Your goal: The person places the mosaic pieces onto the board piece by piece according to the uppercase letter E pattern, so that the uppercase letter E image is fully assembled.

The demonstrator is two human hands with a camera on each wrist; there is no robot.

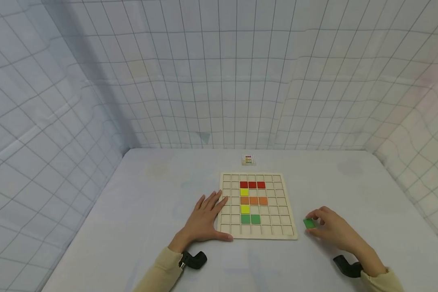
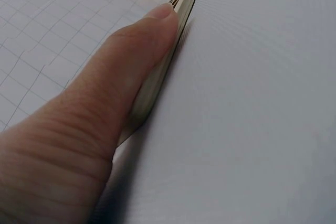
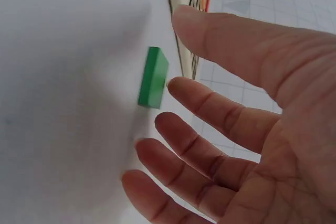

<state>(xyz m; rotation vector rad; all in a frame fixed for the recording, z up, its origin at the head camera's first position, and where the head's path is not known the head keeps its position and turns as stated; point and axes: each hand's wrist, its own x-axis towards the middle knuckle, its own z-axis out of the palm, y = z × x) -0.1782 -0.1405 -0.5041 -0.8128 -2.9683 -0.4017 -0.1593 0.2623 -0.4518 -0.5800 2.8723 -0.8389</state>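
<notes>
A pale wooden grid board (image 1: 273, 209) lies flat on the table. Tiles sit in its cells: a row of three red tiles (image 1: 252, 185), a yellow tile (image 1: 244, 192), three orange tiles (image 1: 253, 200), another yellow tile (image 1: 245, 209) and two green tiles (image 1: 250, 219). My left hand (image 1: 204, 221) rests at the board's left side, fingers spread over its edge and thumb (image 2: 131, 51) against the near edge. To the right of the board, a loose green tile (image 3: 153, 78) lies on the table. My right hand (image 1: 332, 229) hovers around it, thumb and fingers apart; the index fingertip is close, contact unclear.
Behind the board lies a small card (image 1: 248, 159) with a coloured grid pattern. White cloth walls (image 1: 219, 81) with dark grid lines enclose the white table (image 1: 160, 190) at the back and sides. Each wrist carries a black camera mount (image 1: 196, 260).
</notes>
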